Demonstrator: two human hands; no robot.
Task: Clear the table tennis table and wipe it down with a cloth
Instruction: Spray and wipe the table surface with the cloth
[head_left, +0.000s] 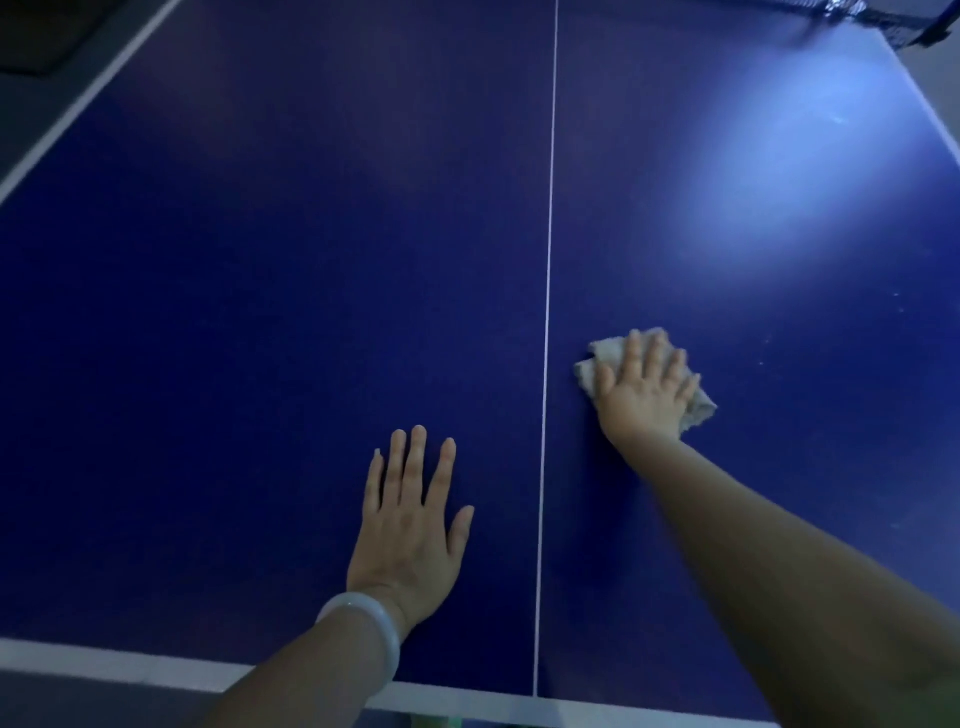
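On the blue bench (260, 286), the flat left hand (410, 530) braces lower centre while the right hand (647, 389), fingers straight, presses the cloth (602, 358) for wiping.

A pale, smooth bangle (371, 631) circled the wrist near the bottom edge of the view. A dark net (852, 21) ran across the upper right corner, blurred, with its black end piece at the far side. Beyond the white border at the upper left lay a grey floor (31, 109), and on it, in the very corner, sat a dark flat shape (47, 31) too dim to make out.
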